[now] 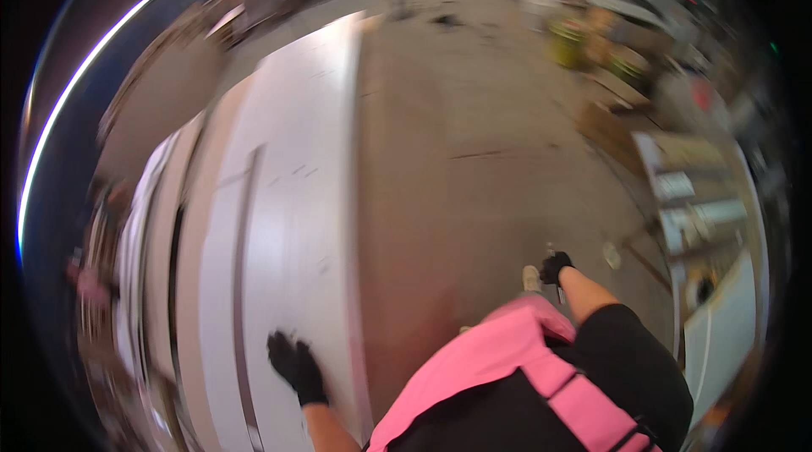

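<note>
My left hand (296, 367), in a black glove, is over a long white panel (296, 190), its fingers stretched out and somewhat apart. It holds nothing that I can see; whether it touches the panel is unclear. A narrow dark strip (245, 283) runs lengthwise along the panel, left of that hand. Out to the right, my right hand (556, 268) is closed in a black glove. A thin, shiny piece pokes out above and below its fist, too small and blurred to name.
More long boards (182, 257) lie left of the white panel. Brown floor (499, 164) stretches to the right. Along the right side stand a yellow-green bucket (568, 43), a white bucket (539, 8), cardboard (617, 131) and a pale shelf-like frame (702, 224) with assorted items.
</note>
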`<action>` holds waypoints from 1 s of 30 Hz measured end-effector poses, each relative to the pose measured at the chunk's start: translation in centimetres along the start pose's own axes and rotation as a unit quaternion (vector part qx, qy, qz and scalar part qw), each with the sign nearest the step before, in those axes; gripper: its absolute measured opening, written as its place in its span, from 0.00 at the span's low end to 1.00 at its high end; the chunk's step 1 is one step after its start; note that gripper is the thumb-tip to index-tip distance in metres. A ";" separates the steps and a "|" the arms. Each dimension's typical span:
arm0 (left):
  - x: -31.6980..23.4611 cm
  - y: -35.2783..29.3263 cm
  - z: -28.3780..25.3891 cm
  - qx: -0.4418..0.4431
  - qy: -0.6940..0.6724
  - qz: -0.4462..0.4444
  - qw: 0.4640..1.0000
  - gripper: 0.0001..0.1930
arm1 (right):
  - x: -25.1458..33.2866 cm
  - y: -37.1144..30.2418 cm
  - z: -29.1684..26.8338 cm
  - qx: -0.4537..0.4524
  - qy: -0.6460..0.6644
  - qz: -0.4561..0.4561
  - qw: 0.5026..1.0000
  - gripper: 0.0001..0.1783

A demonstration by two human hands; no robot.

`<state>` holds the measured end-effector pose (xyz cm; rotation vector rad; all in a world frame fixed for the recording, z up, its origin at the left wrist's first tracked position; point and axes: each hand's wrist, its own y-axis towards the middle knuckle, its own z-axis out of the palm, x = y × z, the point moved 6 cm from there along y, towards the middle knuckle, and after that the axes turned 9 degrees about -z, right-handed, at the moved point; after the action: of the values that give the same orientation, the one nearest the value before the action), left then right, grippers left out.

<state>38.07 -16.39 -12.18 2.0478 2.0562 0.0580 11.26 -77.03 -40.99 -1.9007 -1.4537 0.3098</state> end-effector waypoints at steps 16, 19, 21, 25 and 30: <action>-38.6 -14.2 5.7 0.139 -0.125 0.415 0.890 0.35 | -15.1 -11.9 3.0 -0.278 0.754 0.177 0.569 0.08; -43.1 -16.9 10.4 0.282 -0.085 0.402 0.867 0.35 | -22.6 -14.4 6.2 -0.329 0.766 0.159 0.529 0.08; -45.8 -18.5 12.4 0.285 -0.024 0.465 0.838 0.33 | -28.4 -16.4 8.4 -0.336 0.679 0.168 0.631 0.06; -49.8 -19.5 15.6 0.405 -0.008 0.450 0.796 0.29 | -37.5 -21.2 10.0 -0.374 0.583 0.317 0.648 0.06; -52.8 -19.3 17.3 0.500 0.114 0.455 0.728 0.26 | -43.7 -24.8 7.7 -0.499 0.700 0.378 0.343 0.06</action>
<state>22.05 -71.44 -25.38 3.6623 0.8975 -0.8376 -26.37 -111.16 -39.94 -2.1442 0.8107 -1.8314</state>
